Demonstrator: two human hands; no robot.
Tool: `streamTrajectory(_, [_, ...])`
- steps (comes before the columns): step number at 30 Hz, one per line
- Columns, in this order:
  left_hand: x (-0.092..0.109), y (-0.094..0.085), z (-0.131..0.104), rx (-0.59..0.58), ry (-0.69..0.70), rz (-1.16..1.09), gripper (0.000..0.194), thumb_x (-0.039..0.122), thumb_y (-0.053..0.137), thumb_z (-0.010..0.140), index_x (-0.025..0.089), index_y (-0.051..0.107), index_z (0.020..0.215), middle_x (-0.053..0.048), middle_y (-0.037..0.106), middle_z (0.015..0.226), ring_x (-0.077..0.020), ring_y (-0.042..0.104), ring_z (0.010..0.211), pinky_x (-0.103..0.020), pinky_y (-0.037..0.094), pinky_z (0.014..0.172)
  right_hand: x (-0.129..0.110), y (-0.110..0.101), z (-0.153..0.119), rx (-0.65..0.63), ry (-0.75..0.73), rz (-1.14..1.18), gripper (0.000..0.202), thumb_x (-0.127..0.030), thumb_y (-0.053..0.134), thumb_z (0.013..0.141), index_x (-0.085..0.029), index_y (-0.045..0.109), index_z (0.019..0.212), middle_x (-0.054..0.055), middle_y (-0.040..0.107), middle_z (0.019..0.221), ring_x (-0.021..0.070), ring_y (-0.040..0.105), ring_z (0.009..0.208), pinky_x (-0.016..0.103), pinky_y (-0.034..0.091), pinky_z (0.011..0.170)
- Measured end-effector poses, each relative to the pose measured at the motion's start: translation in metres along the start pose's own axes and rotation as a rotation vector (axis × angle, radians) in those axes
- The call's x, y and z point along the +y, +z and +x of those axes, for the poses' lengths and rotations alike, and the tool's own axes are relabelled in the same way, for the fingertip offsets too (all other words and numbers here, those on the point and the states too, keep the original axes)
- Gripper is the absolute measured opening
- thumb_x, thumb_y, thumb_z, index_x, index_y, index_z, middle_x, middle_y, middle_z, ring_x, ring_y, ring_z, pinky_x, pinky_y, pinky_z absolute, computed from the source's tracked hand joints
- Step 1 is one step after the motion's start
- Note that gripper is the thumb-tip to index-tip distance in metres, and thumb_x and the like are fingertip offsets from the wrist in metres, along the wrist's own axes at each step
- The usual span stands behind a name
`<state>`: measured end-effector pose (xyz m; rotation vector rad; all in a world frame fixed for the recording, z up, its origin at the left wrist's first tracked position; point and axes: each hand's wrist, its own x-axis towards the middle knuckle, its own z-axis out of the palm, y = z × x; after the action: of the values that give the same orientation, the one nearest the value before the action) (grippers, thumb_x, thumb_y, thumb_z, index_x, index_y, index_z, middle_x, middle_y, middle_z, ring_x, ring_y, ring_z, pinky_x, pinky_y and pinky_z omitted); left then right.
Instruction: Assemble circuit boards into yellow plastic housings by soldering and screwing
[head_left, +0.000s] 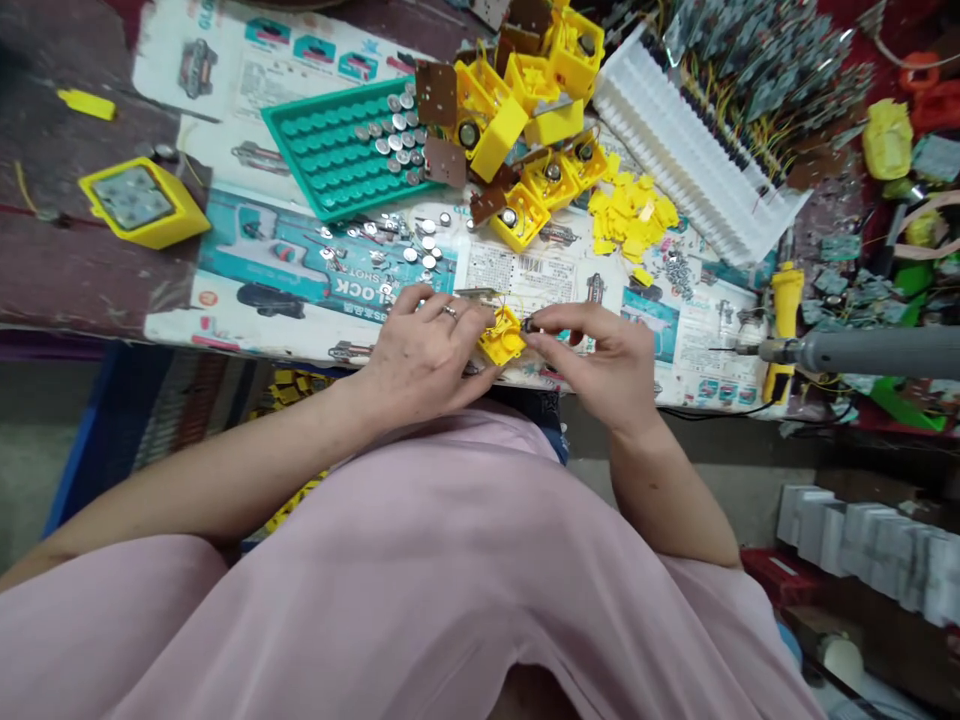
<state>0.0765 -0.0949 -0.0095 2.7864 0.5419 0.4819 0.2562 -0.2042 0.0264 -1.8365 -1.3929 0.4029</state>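
A small yellow plastic housing [502, 338] with thin wires lies at the front edge of the bench. My left hand [427, 355] is closed on its left side, thumb and fingers around it. Against its right side, my right hand [600, 355] pinches a small dark round part [527, 325] between thumb and forefinger; its exact kind is too small to make out. A brown circuit board edge [480, 293] shows just beyond the housing. Several silver button-like discs [428, 243] are scattered on the printed cardboard [315, 260] ahead of my left hand.
A green tray [315, 160] holds more silver discs. Behind stand several yellow housings [499, 135], a pile of yellow pieces [630, 215] and a white ribbed tray [690, 150] with wired boards. A soldering iron [825, 350] points in from the right. One yellow box [169, 205] sits left.
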Motion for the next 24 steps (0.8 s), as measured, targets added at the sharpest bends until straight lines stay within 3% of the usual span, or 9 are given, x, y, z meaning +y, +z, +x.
streamTrajectory(4, [-0.001,0.002,0.0,-0.038,-0.02,-0.026,0.04,0.05,0.049,0.093,0.017,0.06,0.112,-0.014,0.071,0.109,-0.0325,0.063,0.105,-0.051,0.043,0.097,-0.004,0.011,-0.008,-0.038,-0.131,-0.203,0.008,-0.026,0.067,0.09,-0.023,0.074,0.087,0.002,0.079,0.091,0.0162,0.071,0.091,0.031,0.055,0.086])
streamTrajectory(9, [-0.001,0.003,0.0,-0.064,-0.011,-0.025,0.046,0.056,0.043,0.095,0.017,0.061,0.112,-0.014,0.07,0.112,-0.031,0.062,0.105,-0.049,0.044,0.096,-0.005,0.013,-0.008,-0.121,-0.244,-0.445,0.016,-0.025,0.058,0.096,-0.022,0.073,0.091,0.005,0.078,0.095,0.0177,0.067,0.089,0.034,0.052,0.083])
streamTrajectory(13, [0.0,0.003,0.001,-0.091,-0.048,-0.083,0.045,0.056,0.043,0.094,0.019,0.062,0.113,-0.013,0.07,0.115,-0.0315,0.061,0.108,-0.05,0.043,0.097,-0.014,0.009,-0.009,-0.151,-0.254,-0.613,0.019,-0.026,0.054,0.098,-0.023,0.073,0.095,0.006,0.074,0.099,0.0194,0.061,0.088,0.036,0.049,0.08])
streamTrajectory(16, [0.001,0.003,0.001,-0.117,-0.071,-0.115,0.043,0.054,0.043,0.093,0.02,0.062,0.112,-0.013,0.069,0.117,-0.0323,0.061,0.11,-0.051,0.043,0.097,-0.023,0.007,-0.006,-0.185,-0.23,-0.723,0.02,-0.028,0.055,0.097,-0.023,0.073,0.088,0.007,0.07,0.091,0.0201,0.055,0.084,0.036,0.044,0.073])
streamTrajectory(20, [0.001,0.003,0.002,-0.135,-0.069,-0.143,0.042,0.053,0.043,0.093,0.02,0.062,0.111,-0.014,0.069,0.117,-0.0336,0.06,0.11,-0.052,0.042,0.097,-0.033,0.005,0.002,-0.302,-0.213,-0.842,0.02,-0.025,0.06,0.094,-0.021,0.073,0.08,0.008,0.068,0.086,0.0215,0.055,0.083,0.035,0.034,0.059])
streamTrajectory(24, [0.001,0.004,0.001,-0.132,-0.083,-0.159,0.039,0.053,0.044,0.092,0.022,0.061,0.109,-0.011,0.069,0.114,-0.033,0.059,0.11,-0.051,0.042,0.097,-0.04,0.003,0.012,-0.416,-0.176,-0.874,0.018,-0.023,0.061,0.092,-0.02,0.074,0.08,0.009,0.069,0.086,0.0219,0.057,0.082,0.036,0.03,0.057])
